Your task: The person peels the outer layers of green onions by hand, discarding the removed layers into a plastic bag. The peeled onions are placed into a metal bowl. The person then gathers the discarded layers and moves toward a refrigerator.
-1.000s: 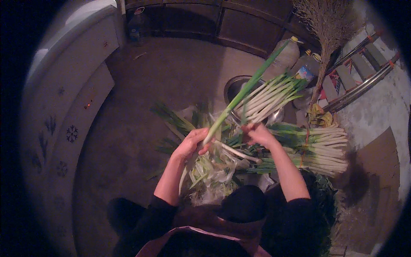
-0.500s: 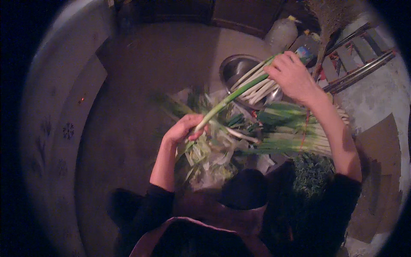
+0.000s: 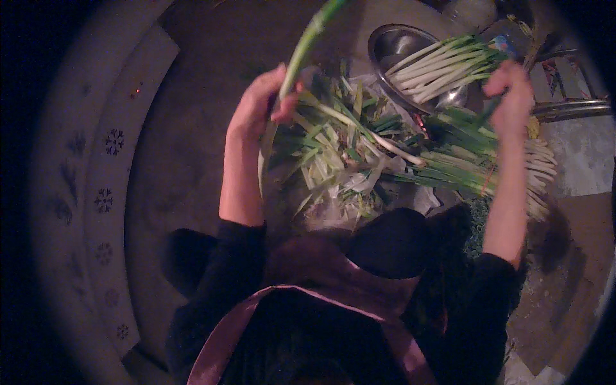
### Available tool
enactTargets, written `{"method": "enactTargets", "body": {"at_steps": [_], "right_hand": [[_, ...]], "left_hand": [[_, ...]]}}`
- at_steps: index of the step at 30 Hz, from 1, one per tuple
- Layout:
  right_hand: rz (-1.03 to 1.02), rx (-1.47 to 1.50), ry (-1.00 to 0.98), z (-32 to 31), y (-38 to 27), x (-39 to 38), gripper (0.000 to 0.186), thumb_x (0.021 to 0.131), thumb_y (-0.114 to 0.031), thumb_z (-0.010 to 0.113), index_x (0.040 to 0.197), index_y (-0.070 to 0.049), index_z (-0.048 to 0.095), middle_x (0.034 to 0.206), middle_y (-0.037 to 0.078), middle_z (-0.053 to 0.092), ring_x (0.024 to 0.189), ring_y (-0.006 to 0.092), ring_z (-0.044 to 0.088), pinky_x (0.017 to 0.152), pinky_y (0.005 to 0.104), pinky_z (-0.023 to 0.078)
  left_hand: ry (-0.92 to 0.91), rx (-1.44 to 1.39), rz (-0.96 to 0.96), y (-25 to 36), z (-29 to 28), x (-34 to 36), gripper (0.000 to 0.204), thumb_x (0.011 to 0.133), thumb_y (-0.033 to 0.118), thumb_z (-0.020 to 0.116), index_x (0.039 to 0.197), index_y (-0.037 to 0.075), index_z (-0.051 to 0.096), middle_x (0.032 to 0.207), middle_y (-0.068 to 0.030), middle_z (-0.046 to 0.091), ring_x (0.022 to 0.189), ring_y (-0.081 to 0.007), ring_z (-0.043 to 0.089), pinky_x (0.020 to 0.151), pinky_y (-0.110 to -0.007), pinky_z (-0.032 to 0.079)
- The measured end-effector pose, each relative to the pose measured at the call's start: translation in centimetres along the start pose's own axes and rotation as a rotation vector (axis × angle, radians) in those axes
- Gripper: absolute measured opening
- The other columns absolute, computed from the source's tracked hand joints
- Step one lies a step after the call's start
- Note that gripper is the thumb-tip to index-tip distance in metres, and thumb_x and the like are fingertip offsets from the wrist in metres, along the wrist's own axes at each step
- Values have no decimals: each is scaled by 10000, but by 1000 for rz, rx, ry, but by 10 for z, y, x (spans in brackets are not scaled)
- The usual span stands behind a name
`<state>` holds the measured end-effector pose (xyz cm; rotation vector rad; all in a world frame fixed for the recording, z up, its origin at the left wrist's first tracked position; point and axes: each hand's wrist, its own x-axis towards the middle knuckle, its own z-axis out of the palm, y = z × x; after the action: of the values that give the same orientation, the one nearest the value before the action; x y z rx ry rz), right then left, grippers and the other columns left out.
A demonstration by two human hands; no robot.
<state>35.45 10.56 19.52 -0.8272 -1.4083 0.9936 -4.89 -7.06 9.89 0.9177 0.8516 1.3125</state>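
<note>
My left hand (image 3: 260, 106) is closed around a long green onion (image 3: 300, 54), whose green end rises out past the top edge; a pale strip hangs below the hand along my wrist. My right hand (image 3: 511, 90), slightly blurred, is closed at the right of the metal bowl (image 3: 378, 58). A dark green strip shows beside its fingers, and I cannot make out whether it is gripped. Peeled green onions (image 3: 436, 67) with white stalks lie across the bowl. One loose green onion (image 3: 394, 149) rests on the pile of stripped leaves (image 3: 333, 167) between my arms.
Bundled green onions (image 3: 449, 157) lie below the bowl, partly behind my right forearm. Dark leafy greens (image 3: 476, 224) sit nearer to me. Metal rods (image 3: 571, 109) and brown cardboard (image 3: 564, 269) are at the right. A pale panel with snowflake marks (image 3: 106, 199) curves along the left.
My right hand has left the green onion's upper part and moved right, away from my left hand. My left hand has raised the onion more upright. The whole view has shifted.
</note>
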Motion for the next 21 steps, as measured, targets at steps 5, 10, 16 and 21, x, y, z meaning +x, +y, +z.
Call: {"method": "enactTargets", "body": {"at_steps": [5, 10, 16, 21], "right_hand": [[33, -762, -687, 89, 126, -110, 388, 1006, -214, 598, 1338, -15, 574, 1158, 109, 663, 1114, 202, 607, 993, 355, 468], [258, -49, -1049, 165, 100, -151, 465, 1028, -209, 609, 1407, 32, 489, 1147, 63, 652, 1037, 118, 599, 943, 294, 505], [460, 4, -655, 177, 68, -121, 270, 1015, -251, 638, 1116, -3, 609, 881, 25, 630, 719, 72, 593, 662, 241, 505], [512, -133, -686, 158, 94, -101, 311, 1069, -304, 527, 1120, -7, 603, 897, 16, 637, 747, 78, 604, 683, 254, 521]], "left_hand": [[-339, -509, 246, 21, -10, 53, 506, 1062, 506, 435, 1110, 26, 587, 817, -45, 618, 582, -101, 529, 535, -266, 430], [-86, -600, 371, 30, -13, 73, 421, 1037, 526, 492, 1155, 130, 570, 811, -45, 610, 644, -152, 559, 622, -343, 520], [83, -154, 263, 11, 22, 89, 527, 1071, 512, 390, 1207, 44, 590, 1098, -102, 660, 1087, -222, 614, 926, -396, 502], [95, 41, 60, -54, 36, 81, 340, 1051, 328, 544, 1244, 49, 562, 1168, -119, 683, 1052, -224, 681, 912, -382, 538]]}}
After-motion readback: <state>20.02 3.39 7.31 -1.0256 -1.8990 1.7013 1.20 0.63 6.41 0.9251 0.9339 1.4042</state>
